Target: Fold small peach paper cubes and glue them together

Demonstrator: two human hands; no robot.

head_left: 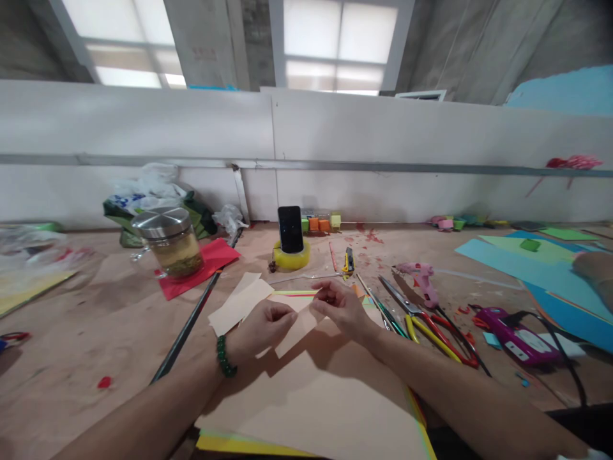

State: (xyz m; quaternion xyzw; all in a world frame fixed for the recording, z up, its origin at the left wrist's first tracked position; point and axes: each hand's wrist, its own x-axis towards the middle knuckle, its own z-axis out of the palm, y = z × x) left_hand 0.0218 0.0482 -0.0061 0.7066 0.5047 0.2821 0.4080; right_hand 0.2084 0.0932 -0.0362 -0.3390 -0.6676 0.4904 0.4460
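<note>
Between my two hands is a small piece of pale peach paper (297, 332), held tilted above a stack of larger sheets. My left hand (268, 324), with a green bead bracelet (225, 356) at the wrist, pinches its left edge. My right hand (345, 311) pinches the upper right part of the same piece, thumb and fingers closed. Below lies the large peach sheet (311, 402), with yellow and green edges showing underneath. More cut pale paper pieces (242, 300) rest just beyond my left hand, partly overlapping each other.
Right of the stack lie scissors (407, 306), yellow-handled pliers (433, 335), a pink glue gun (421, 278) and a corded purple device (517, 338). A glass tea mug (175, 246) stands at left. A phone (290, 230) leans upright on a yellow tape roll (292, 257). Another person's hand (594, 265) touches blue paper.
</note>
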